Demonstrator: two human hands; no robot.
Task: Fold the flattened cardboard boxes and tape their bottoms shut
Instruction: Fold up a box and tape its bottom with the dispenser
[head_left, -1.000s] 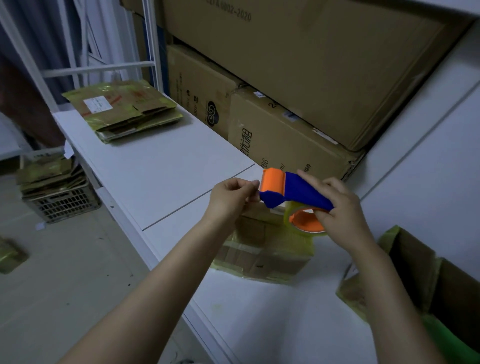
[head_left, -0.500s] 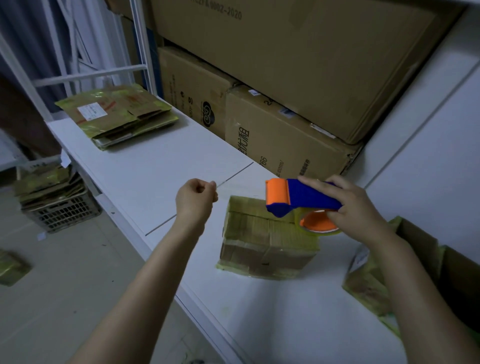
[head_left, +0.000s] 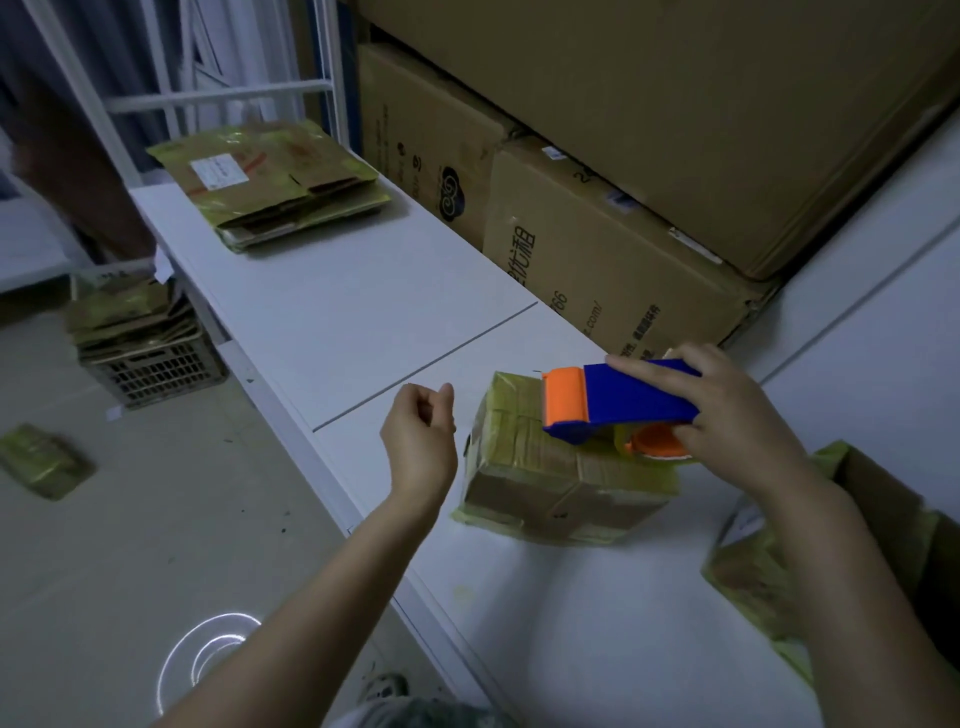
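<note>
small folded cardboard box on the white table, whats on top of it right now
The blue and orange tape dispenser sits over the small folded cardboard box, held in the right hand. Whether it touches the box is unclear; the roll and hand cover the box's far top edge.

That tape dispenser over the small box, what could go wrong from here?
The folded box sits near the table's front edge with neither hand steadying it, so dispenser pressure could slide it off. The left hand pinches something too thin to see, maybe tape, which could stick to itself. The right hand holds the tape dispenser.
</note>
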